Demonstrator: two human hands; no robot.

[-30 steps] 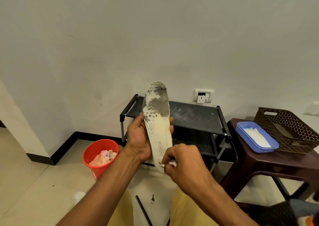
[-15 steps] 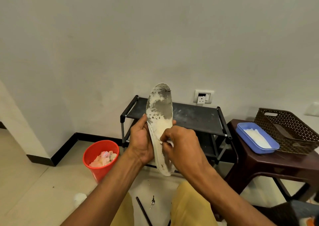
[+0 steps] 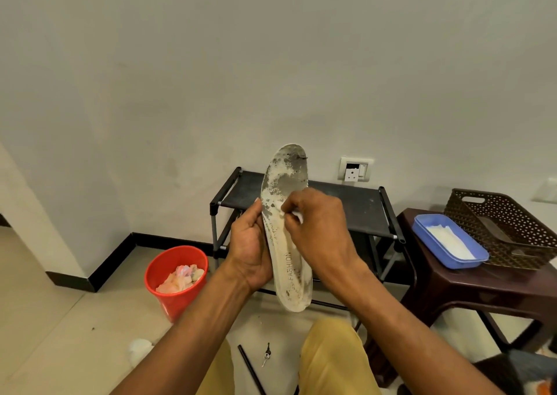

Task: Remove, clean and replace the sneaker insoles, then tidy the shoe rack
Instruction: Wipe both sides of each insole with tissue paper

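Note:
A dirty white insole (image 3: 284, 189) with grey stains and the word FASHION stands upright, toe end up, in front of me. My left hand (image 3: 250, 250) grips its left edge around the middle. My right hand (image 3: 319, 228) pinches a small white wipe (image 3: 297, 215) against the insole's upper middle. Behind the insole stands the black two-tier shoe rack (image 3: 355, 204), its top shelf bare.
A red bucket (image 3: 168, 268) with crumpled used wipes sits on the floor at the left. A dark brown stool (image 3: 470, 283) at the right carries a blue tray (image 3: 422, 225) of white wipes and a brown perforated basket (image 3: 512, 213). A black rod (image 3: 250, 367) and a key (image 3: 266, 354) lie on the floor between my knees.
My right hand with the wipe has slid up the insole from its heel end to its upper middle. The left hand has kept its grip.

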